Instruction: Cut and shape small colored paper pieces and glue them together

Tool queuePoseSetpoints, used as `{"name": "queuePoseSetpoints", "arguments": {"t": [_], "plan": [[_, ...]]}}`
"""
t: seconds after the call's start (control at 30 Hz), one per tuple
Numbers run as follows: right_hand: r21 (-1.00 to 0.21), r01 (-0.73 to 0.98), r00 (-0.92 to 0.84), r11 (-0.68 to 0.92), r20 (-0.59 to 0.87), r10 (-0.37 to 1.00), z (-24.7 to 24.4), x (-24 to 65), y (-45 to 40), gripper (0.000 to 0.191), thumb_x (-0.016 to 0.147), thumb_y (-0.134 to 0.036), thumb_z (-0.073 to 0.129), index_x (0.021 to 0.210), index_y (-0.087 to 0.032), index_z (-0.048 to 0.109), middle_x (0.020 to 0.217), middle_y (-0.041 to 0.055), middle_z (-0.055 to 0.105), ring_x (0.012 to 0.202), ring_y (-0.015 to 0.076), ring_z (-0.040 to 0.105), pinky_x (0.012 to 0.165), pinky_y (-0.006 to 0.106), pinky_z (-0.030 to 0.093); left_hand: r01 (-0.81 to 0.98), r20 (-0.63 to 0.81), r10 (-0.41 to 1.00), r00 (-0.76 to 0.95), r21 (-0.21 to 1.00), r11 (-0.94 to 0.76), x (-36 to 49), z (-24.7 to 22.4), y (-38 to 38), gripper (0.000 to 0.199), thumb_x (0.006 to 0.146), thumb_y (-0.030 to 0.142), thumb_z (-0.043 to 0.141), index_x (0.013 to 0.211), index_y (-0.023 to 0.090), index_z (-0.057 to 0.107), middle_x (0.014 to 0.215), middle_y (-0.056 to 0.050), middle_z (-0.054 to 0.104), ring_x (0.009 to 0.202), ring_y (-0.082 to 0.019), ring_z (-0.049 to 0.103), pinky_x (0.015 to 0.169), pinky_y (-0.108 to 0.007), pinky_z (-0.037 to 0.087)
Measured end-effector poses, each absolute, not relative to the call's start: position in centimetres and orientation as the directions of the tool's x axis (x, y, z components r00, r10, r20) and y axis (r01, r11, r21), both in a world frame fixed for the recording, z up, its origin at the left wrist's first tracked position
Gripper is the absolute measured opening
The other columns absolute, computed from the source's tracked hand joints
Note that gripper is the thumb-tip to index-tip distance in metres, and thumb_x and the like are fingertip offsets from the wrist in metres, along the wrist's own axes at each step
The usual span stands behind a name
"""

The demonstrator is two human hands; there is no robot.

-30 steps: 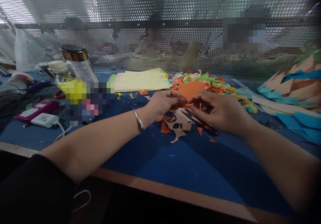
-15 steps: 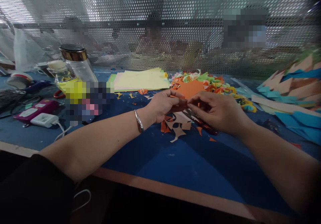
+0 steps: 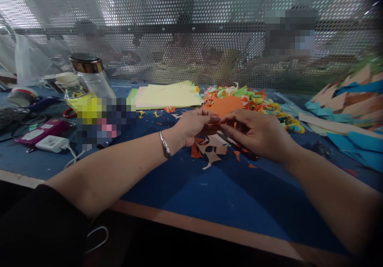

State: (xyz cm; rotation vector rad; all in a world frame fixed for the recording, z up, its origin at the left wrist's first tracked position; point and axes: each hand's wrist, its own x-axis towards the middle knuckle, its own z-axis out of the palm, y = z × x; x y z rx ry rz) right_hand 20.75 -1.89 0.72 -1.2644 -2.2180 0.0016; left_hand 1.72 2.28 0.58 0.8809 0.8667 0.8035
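My left hand (image 3: 193,128), with a silver bangle at its wrist, is closed, fingertips pinched together. Facing it, my right hand (image 3: 254,130) pinches at almost the same spot, so both sets of fingertips nearly meet above the table. Whatever is between them is small and mostly hidden; a bit of orange shows under the left fingers. Behind the fingertips lies an orange paper sheet (image 3: 229,105). Beneath the hands are cut paper scraps (image 3: 212,155) in peach and orange. A dark red handled tool (image 3: 248,153), perhaps scissors, lies partly under my right hand.
A stack of pale yellow paper (image 3: 167,93) and a heap of coloured paper curls (image 3: 257,99) lie at the back. Folded blue and peach paper (image 3: 356,111) fills the right. Leftward stand a glass bottle (image 3: 97,81), a magenta case (image 3: 43,130) and a white charger (image 3: 53,143). Perforated metal (image 3: 209,3) rises behind.
Both hands have shifted very slightly left with their fingertips still close together. The things on the table lie as before.
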Motion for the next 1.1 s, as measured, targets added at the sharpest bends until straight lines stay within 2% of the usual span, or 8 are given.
{"name": "queuePoseSetpoints", "arguments": {"t": [0.2,0.53,0.7,0.83,0.97,1.1], "plan": [[-0.343,0.778,-0.338,0.527,0.479,0.810,0.8,20.8,-1.9,0.021,0.098,-0.040,0.057,0.089,-0.024,0.068,0.071,0.0038,0.070,0.056,0.0163,0.059,0.055,0.032,0.043,-0.171,-0.230,0.863,0.450,0.926,0.336,1.8,0.1,2.2,0.016,0.088,0.012,0.074,0.076,0.019,0.067,0.070,-0.001,0.073,0.071,-0.012,0.072,0.078,-0.028,0.057],[-0.392,0.772,-0.293,0.500,0.478,0.828,0.8,20.9,-1.9,0.019,0.096,-0.039,0.059,0.088,-0.024,0.066,0.072,0.0041,0.071,0.057,0.0183,0.061,0.057,0.034,0.045,-0.174,-0.130,0.857,0.499,0.954,0.246,1.7,0.3,1.6,0.024,0.088,0.018,0.074,0.067,0.018,0.062,0.065,-0.002,0.073,0.070,-0.013,0.074,0.079,-0.029,0.060],[-0.391,0.767,-0.292,0.509,0.493,0.819,0.7,21.0,-1.8,0.021,0.095,-0.041,0.060,0.087,-0.023,0.068,0.072,0.0042,0.072,0.056,0.0177,0.061,0.056,0.033,0.046,-0.150,-0.144,0.850,0.506,0.956,0.251,1.8,0.1,1.6,0.024,0.089,0.015,0.068,0.066,0.017,0.063,0.071,-0.006,0.075,0.070,-0.015,0.074,0.082,-0.035,0.060],[-0.376,0.772,-0.298,0.512,0.496,0.815,0.7,21.0,-1.8,0.021,0.096,-0.040,0.059,0.087,-0.023,0.067,0.069,0.0038,0.071,0.055,0.0169,0.060,0.055,0.033,0.045,-0.156,-0.138,0.851,0.507,0.956,0.248,1.9,0.4,1.4,0.024,0.089,0.014,0.067,0.065,0.017,0.063,0.067,-0.004,0.073,0.065,-0.012,0.071,0.079,-0.031,0.060],[-0.372,0.774,-0.293,0.512,0.506,0.811,0.9,21.1,-1.9,0.020,0.096,-0.039,0.059,0.089,-0.023,0.068,0.071,0.0041,0.071,0.056,0.0171,0.060,0.056,0.033,0.046,-0.169,-0.111,0.854,0.509,0.960,0.225,1.8,0.5,1.0,0.015,0.087,0.011,0.067,0.073,0.016,0.069,0.067,-0.002,0.074,0.063,-0.010,0.070,0.081,-0.030,0.060],[-0.384,0.772,-0.288,0.506,0.499,0.817,0.9,21.1,-1.9,0.019,0.097,-0.040,0.058,0.091,-0.024,0.067,0.074,0.0046,0.071,0.059,0.0174,0.061,0.057,0.033,0.046,-0.188,-0.104,0.851,0.516,0.955,0.231,1.9,0.5,1.3,0.025,0.092,0.017,0.064,0.067,0.017,0.067,0.066,-0.004,0.073,0.068,-0.012,0.073,0.083,-0.031,0.061]]}}
